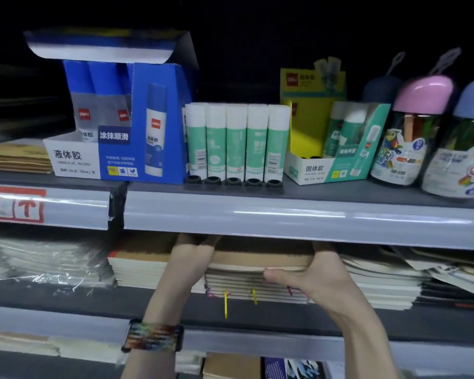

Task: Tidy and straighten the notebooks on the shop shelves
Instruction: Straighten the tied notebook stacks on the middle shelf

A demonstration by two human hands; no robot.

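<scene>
Grey metal shop shelving fills the view, its upper shelf (pixel 285 217) sitting over a middle shelf (pixel 66 299). Along the upper shelf, from its left end, stand a blue cardboard box of liquid glue (pixel 115 149), a row of green-and-white glue sticks (pixel 236 140), a yellow-and-green cardboard glue box (pixel 326 162) and clear plastic jars with domed pink and blue lids (pixel 411 138). On the middle shelf, a plastic-wrapped pile of pale paper goods (pixel 39 261) lies at the left end, and just beside it is a squared stack of brown-covered notebooks (pixel 140 266). Next comes the central stack of brown-covered notebooks (pixel 257 280), near the shelf's front edge, with thin yellow ribbon markers (pixel 225 305) hanging from it. The left hand (pixel 192 255), with a multicoloured woven wristband (pixel 152 337) on its wrist, lies flat against that stack's left side with straight fingers whose tips are hidden behind the upper shelf's rail. The right hand (pixel 326 280) grips the stack's right end, thumb pressed along the front page edges and fingers over the top cover. Further right, slumped piles of cream-edged notebooks (pixel 381 285) lean unevenly towards the shelf's right end.
</scene>
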